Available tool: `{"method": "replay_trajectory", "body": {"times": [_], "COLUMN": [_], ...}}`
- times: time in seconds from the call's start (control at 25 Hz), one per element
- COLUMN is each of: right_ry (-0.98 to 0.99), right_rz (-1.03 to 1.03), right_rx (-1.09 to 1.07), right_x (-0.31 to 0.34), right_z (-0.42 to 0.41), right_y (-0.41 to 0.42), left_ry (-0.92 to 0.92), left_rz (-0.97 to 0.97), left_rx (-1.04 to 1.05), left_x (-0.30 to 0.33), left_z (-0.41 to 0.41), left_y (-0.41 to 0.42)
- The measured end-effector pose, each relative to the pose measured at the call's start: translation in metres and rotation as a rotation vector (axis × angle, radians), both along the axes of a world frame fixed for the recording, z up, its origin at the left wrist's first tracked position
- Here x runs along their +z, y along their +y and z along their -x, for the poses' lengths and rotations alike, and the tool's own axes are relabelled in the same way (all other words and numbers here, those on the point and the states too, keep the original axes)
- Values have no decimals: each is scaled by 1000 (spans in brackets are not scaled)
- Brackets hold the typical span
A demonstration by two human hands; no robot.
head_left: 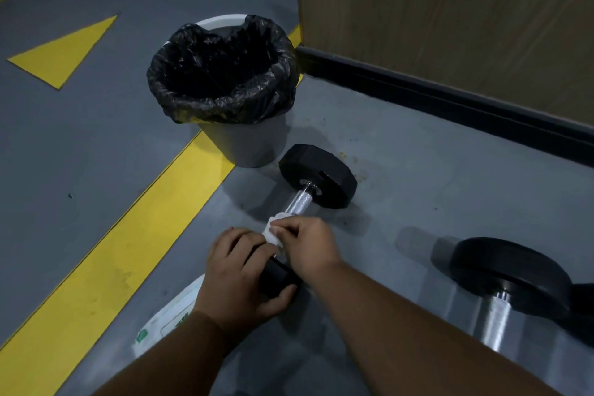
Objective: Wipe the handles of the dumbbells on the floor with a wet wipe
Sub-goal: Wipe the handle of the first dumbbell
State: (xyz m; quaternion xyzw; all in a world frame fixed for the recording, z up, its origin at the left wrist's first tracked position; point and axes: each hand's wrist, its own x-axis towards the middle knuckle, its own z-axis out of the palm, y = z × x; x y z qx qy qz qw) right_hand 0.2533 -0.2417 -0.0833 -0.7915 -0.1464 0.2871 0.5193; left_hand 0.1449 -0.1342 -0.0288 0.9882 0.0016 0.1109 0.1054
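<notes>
A dumbbell (316,175) with black ends and a knurled chrome handle (297,202) lies on the grey floor in front of me. My left hand (239,280) grips its near black end, which is mostly hidden. My right hand (308,243) holds a white wet wipe (273,230) wrapped round the near part of the handle. A second dumbbell (508,273) lies at the right, its chrome handle (493,320) partly cut off by my right forearm.
A grey bin with a black liner (221,74) stands just beyond the first dumbbell. A white and green wipe packet (167,315) lies under my left forearm. A wooden wall with a black skirting (450,96) runs along the right. Yellow floor lines (128,235) cross the left.
</notes>
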Motion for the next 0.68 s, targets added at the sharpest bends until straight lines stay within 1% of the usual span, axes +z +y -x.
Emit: {"method": "replay_trajectory", "body": {"times": [0.08,0.16,0.24,0.32,0.4,0.44,0.52,0.6,0.68], "right_ry": [-71,-104,-51,50,125,146,124,75,86], "right_rz": [35,39,-13,-106,-169,-186,-185,-157,-160], "right_rx": [-13,-164,-283,-247,-130,-85,-53,-97,-247], "right_x": [-1,2,0,-7,-14,-15,-16,-12,-7], "right_z": [-24,-45,-43,-24,1,8,5,-11,-30], "right_y": [-1,-3,-6,-4,-6,-7,-6,-3,-1], "left_ry": [-68,-97,-123,-136,-137,-136,-134,-134,-139], "left_rz": [26,31,33,26,21,19,14,14,15], "left_rx": [7,6,2,9,14,17,26,31,28], "left_x": [-4,-9,-9,-10,-12,-13,-12,-11,-10], "left_z": [-4,-1,1,0,0,0,0,0,-1], "left_y": [0,0,-1,0,1,1,0,-1,0]}}
